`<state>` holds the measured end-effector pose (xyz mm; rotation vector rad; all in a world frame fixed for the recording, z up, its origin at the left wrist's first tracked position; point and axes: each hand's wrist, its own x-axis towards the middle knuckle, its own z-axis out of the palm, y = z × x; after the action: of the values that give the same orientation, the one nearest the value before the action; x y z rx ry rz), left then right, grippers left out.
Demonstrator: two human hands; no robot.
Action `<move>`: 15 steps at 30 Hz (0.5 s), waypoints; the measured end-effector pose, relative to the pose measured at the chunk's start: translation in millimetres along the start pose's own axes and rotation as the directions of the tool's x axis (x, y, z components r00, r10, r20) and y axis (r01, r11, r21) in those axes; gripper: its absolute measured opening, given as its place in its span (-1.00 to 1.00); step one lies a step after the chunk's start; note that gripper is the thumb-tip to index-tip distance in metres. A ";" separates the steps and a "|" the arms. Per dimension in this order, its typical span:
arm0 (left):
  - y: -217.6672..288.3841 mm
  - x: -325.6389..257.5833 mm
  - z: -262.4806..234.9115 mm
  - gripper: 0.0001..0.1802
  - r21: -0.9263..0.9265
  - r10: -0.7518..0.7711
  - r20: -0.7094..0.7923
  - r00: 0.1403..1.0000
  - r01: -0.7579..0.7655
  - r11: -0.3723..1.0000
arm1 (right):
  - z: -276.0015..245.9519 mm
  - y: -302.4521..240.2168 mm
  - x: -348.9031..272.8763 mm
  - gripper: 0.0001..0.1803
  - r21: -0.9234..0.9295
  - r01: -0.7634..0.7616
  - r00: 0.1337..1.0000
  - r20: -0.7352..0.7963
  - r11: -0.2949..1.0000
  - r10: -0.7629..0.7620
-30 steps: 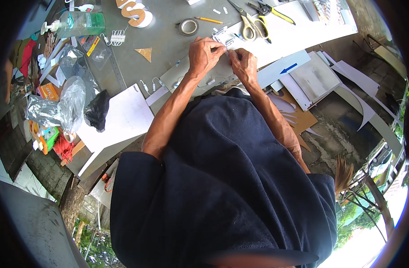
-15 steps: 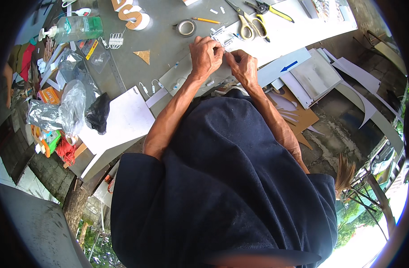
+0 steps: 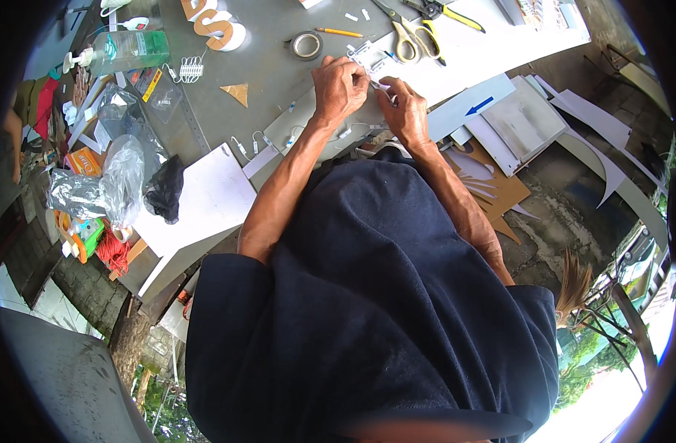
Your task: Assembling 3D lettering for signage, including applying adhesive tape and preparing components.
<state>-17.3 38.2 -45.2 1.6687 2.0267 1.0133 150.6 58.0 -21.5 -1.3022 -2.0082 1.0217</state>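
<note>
Two hands (image 3: 371, 92) pinch one small white piece (image 3: 380, 86), seemingly; one tape roll (image 3: 306, 46) nearby.

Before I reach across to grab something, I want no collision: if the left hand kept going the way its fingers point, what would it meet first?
Probably the small white module just beyond the left hand; farther on lie the scissors. Depth is unclear.

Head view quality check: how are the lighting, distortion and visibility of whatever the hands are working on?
Head view: even daylight, no hard shadows on the grey table; sky at lower right is blown out; fisheye bends the white board edges and blackens the corners; left hand and right hand are sharp, but the small white piece between them is too small to identify.
</note>
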 end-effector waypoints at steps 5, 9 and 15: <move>0.5 1.7 -3.0 -0.91 0.009 -0.003 0.029 1.000 0.003 1.000 | 4.0 11.3 2.7 -0.82 -0.035 0.059 0.998 -0.001 0.998 -0.059; 2.2 1.7 -6.8 -0.87 0.031 0.018 0.020 1.000 -0.018 0.999 | 7.5 17.0 2.2 -0.84 -0.037 0.074 0.996 -0.052 0.997 -0.076; -0.8 0.2 -5.2 -0.78 0.002 0.027 -0.005 1.000 -0.027 1.000 | 11.5 12.8 5.1 -0.84 -0.029 -0.029 0.997 -0.069 0.999 0.027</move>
<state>-21.2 36.7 -42.1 1.7008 2.0135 1.0263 146.4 62.3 -38.4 -1.3664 -1.9661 0.9499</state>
